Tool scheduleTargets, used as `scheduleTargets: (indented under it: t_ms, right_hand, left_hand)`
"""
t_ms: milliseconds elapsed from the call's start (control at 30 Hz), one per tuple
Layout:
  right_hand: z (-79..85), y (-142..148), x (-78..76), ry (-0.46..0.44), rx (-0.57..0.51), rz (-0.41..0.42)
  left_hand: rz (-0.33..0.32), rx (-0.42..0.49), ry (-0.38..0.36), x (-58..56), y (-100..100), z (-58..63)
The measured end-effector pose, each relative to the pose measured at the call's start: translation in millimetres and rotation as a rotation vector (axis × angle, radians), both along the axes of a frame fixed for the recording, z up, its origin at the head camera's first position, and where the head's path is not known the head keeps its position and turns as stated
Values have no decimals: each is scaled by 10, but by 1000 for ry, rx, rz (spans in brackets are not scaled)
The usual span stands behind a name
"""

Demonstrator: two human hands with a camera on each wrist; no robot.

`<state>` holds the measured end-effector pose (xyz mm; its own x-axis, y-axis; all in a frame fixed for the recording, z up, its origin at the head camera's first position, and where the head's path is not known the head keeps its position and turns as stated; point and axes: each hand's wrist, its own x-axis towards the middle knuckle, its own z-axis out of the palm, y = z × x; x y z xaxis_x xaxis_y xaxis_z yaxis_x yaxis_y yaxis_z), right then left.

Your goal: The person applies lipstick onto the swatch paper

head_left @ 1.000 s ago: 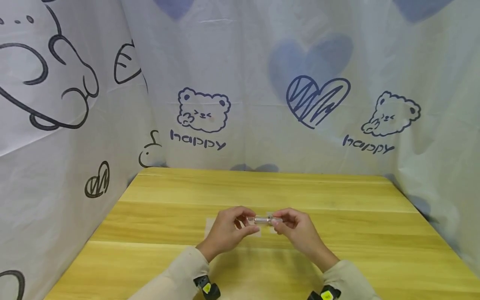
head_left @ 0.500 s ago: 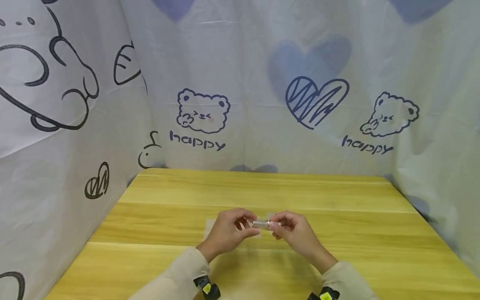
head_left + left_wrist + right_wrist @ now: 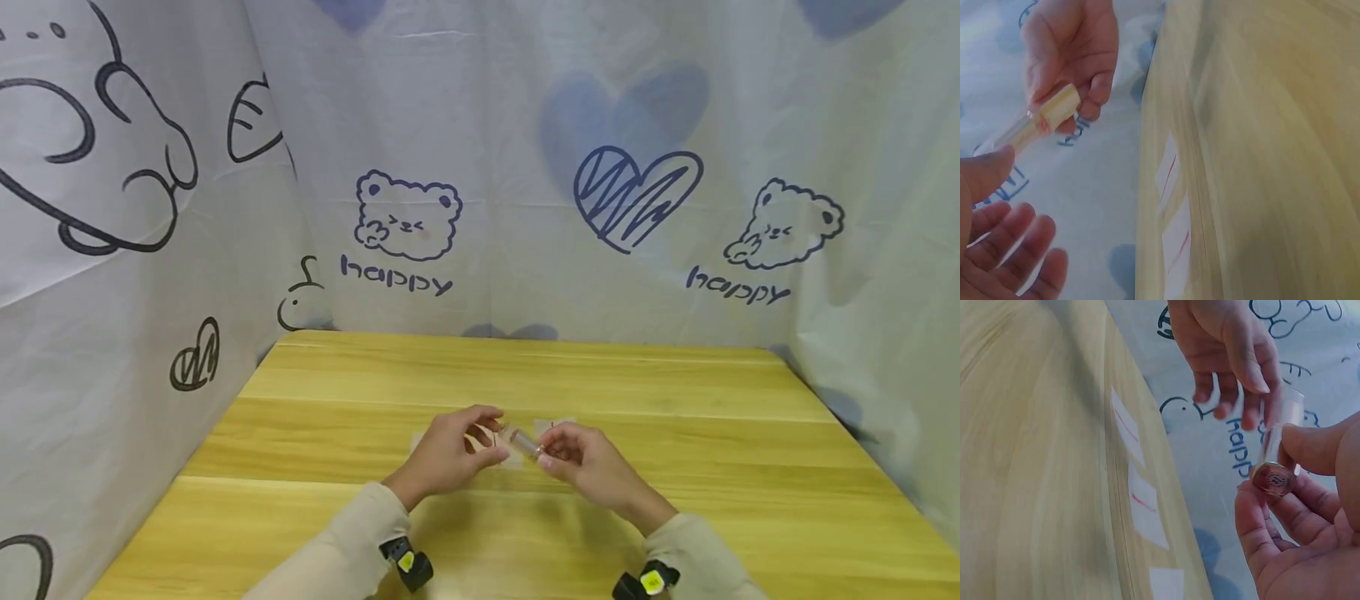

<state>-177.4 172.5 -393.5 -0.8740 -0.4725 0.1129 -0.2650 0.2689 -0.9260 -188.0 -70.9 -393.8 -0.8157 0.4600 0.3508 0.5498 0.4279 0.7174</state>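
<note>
A small clear tube (image 3: 526,445) that looks like a lipstick is held tilted above the table, its clear end toward the left hand. My right hand (image 3: 592,465) pinches it near the other end between thumb and fingers. In the right wrist view, the tube's round base (image 3: 1274,479) shows a gold rim and a dark printed label. My left hand (image 3: 450,452) stands close to the clear end with fingers spread and loosely bent. From the left wrist view, the left thumb (image 3: 991,175) overlaps the tube's clear end; contact cannot be told.
White paper pieces with red lines lie on the wooden table (image 3: 360,450), among them one paper (image 3: 557,425) behind the right hand and another (image 3: 1147,515) in the right wrist view. Patterned white cloth (image 3: 510,250) hangs at the back and sides.
Both hands were holding the tube level between them. Now it is tilted, the left fingers have opened away from its end, and the right hand alone grips it.
</note>
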Motion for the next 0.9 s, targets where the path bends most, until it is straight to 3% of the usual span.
scheduleTargets:
  t_ms: [167, 500, 700, 900]
  right_hand:
    - [-63, 51, -47, -9, -53, -92]
    - [-171, 208, -237, 4, 22, -358]
    - [-233, 322, -336, 46, 84, -432]
    - [-321, 481, -408, 65, 189, -469]
  left_hand:
    - [70, -76, -50, -40, -199, -53]
    - [255, -254, -205, -76, -573, -149]
    - [253, -399, -179, -74, -686, -225]
    - [205, -465, -207, -37, -734, -255]
